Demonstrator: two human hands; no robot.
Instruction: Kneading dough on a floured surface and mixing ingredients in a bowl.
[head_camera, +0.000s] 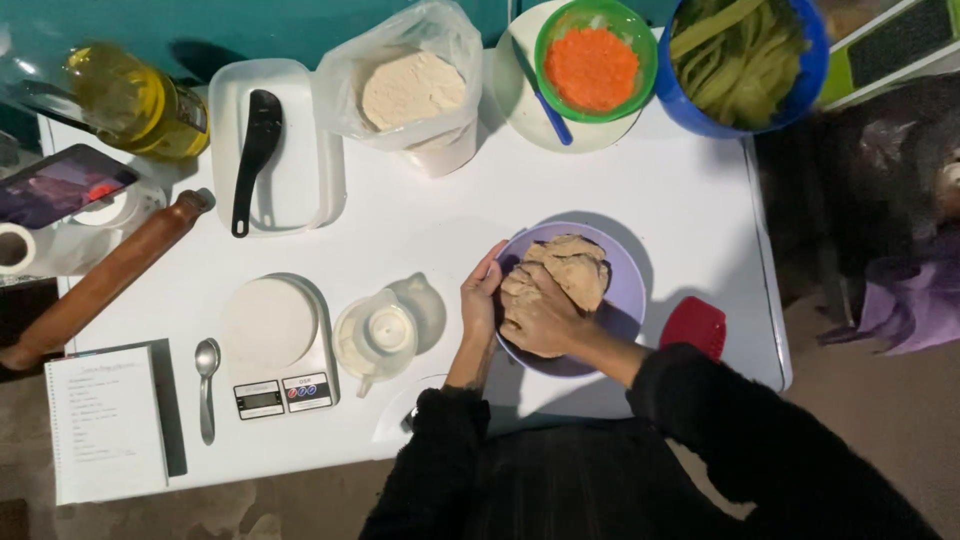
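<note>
A lump of tan dough (573, 268) lies in a lilac bowl (630, 290) near the front of the white table (650, 190). My right hand (538, 315) presses down into the near side of the dough, fingers curled on it. My left hand (480, 295) rests against the bowl's left rim, steadying it. Both arms wear black sleeves.
Left of the bowl stand a clear measuring jug (378, 338), a kitchen scale (275, 345), a spoon (207, 385) and a notebook (105, 425). Behind are a rolling pin (105, 280), oil bottle (140, 100), flour bag (410, 90), white tray with black spoon (258, 150), a green bowl of grated carrot (592, 65) and a blue bowl of greens (740, 55).
</note>
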